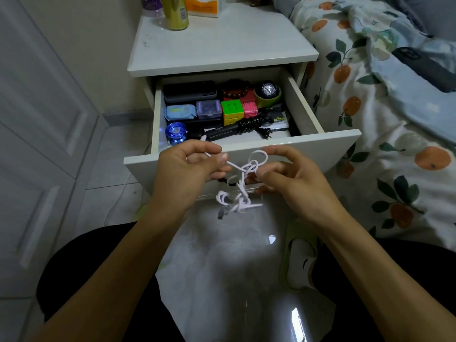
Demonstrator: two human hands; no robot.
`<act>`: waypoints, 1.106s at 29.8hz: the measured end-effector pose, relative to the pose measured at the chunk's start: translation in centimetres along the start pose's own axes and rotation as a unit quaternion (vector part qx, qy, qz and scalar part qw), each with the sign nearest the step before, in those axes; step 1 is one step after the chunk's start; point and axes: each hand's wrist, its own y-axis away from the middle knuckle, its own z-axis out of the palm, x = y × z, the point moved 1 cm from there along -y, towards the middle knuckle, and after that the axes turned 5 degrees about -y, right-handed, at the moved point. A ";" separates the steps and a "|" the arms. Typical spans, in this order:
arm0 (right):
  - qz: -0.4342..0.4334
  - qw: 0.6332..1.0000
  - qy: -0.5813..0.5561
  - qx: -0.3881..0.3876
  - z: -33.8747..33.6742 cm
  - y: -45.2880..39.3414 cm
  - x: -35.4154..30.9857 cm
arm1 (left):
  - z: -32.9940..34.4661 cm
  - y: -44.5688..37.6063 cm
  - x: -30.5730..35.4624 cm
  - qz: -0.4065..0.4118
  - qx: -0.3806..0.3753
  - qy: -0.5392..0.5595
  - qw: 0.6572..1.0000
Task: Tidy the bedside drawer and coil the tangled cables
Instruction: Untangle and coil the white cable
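In the middle of the frame, a tangled white cable hangs between two hands before the open drawer. The left hand pinches one strand; the right hand pinches a loop. Untangling seems in progress; next the knot probably needs loosening before coiling.

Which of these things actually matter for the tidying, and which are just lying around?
Part of the job: white cable, pinched by left hand and right hand; open drawer; coiled black cable.

Just lying about: gold can, floral bedding, slipper.
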 end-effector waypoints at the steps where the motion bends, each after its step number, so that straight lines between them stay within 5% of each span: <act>1: -0.012 1.000 0.018 -0.002 0.0 0.0 0.0 | 0.0 0.0 0.0 -0.006 0.011 0.009 1.000; 5: -0.074 0.992 0.107 0.009 0.0 0.1 0.6 | 0.4 0.3 -0.2 -0.022 0.031 0.012 0.999; 9: -0.170 0.946 0.267 0.072 0.4 0.2 0.9 | 1.0 0.6 -0.3 -0.025 0.000 -0.018 1.000; 22: -0.129 0.943 0.275 0.134 0.1 0.1 1.2 | 2.3 1.1 -0.5 0.038 -0.081 -0.173 0.981; 33: -0.419 0.724 0.542 0.082 0.5 0.5 0.6 | 1.0 0.4 -0.3 0.025 -0.122 -0.181 0.976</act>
